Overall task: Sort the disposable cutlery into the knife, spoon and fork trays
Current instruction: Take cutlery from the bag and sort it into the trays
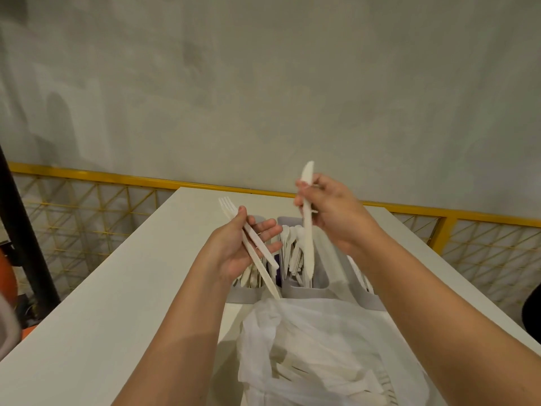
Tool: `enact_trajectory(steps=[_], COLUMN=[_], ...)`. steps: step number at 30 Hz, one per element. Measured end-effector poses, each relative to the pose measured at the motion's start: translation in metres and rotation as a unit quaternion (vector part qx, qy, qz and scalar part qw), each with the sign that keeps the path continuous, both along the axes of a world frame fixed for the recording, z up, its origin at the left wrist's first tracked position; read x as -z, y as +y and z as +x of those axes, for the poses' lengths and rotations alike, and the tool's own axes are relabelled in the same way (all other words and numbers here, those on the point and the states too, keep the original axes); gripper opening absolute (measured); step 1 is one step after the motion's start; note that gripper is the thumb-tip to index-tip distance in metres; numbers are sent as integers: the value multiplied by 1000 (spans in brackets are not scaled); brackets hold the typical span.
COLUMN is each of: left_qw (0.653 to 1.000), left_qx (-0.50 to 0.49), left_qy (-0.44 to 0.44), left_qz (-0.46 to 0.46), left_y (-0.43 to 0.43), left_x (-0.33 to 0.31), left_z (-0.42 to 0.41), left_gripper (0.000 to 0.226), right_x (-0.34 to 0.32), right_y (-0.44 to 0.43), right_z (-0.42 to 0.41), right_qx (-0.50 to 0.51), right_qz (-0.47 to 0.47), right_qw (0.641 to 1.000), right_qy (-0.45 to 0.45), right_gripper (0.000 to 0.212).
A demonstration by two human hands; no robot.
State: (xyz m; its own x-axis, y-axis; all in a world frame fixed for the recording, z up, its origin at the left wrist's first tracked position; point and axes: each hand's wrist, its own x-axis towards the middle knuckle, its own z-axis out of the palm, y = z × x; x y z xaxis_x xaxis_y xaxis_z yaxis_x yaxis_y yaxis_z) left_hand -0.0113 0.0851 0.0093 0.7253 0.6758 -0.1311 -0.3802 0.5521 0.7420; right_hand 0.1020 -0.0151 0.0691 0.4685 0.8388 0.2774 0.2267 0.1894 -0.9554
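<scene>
Above the grey trays, the left hand [238, 247] lies palm up with its fingers only loosely bent, the thumb pinning a white plastic fork [257, 241] across them. The fork's tines point up and away to the left, and its handle runs down across the palm. A second long white plastic piece [268, 276] lies under the fork in the same hand, its narrow end sticking out toward the bag below; what kind of utensil it is cannot be told.

The right hand [330, 212] is raised a little higher, apart from the left, fingers and thumb curled round a white plastic knife [308, 244]. The knife stands nearly upright, blade tip above the fingers, the lower end hanging over the middle tray [304, 288], which holds white cutlery with rounded ends. The left tray [243, 295] sits under the left hand with white pieces in it. The right tray [367, 301] is mostly hidden by the right forearm.

Nearest the camera, touching the trays' front edge, a translucent white plastic bag [307, 332] lies open with more white cutlery inside. All of this rests on a white table [117, 288]. Beyond it runs a yellow railing with wire mesh [87, 177] against a plain grey wall [263, 83], and a black post [26, 230] stands at the left.
</scene>
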Motion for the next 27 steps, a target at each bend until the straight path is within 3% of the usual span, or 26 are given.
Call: enact_trajectory(steps=[4,8,12,17,19,22,25,27], left_qw=[999,996,996,991,988,985,977,976], left_qx=[11,-36,-36,21,-4,-51,-69,-80], left_qy=[25,69,75,89,100,117,156,161], left_qz=[35,51,30,97,116,117,127,125], left_y=[-5,-5,2,0,0,8,23,31], left_x=[-3,0,-1,-9,-11,-13,-10,-8], left_z=[0,1,-2,-8,-12,-23,-39,-48], left_gripper=[49,56,65,77,66,35,40,40], right_x=[23,41,40,36,31,24,27,34], right_y=[18,26,30,39,43,55,67,74], right_z=[-33,-50,-54,-48,-43,-28,-10,-5], right_qx=[-16,15,7,29,33,49,67,59], right_qz=[-113,-134,-155,-177,-176,-171,-186,-221], right_qw=[980,938,919,905,922,969,980,970], right_qy=[-161,-319,-362,-386,-342,-173,23,81], right_gripper=[16,18,17,18,22,30,32,31])
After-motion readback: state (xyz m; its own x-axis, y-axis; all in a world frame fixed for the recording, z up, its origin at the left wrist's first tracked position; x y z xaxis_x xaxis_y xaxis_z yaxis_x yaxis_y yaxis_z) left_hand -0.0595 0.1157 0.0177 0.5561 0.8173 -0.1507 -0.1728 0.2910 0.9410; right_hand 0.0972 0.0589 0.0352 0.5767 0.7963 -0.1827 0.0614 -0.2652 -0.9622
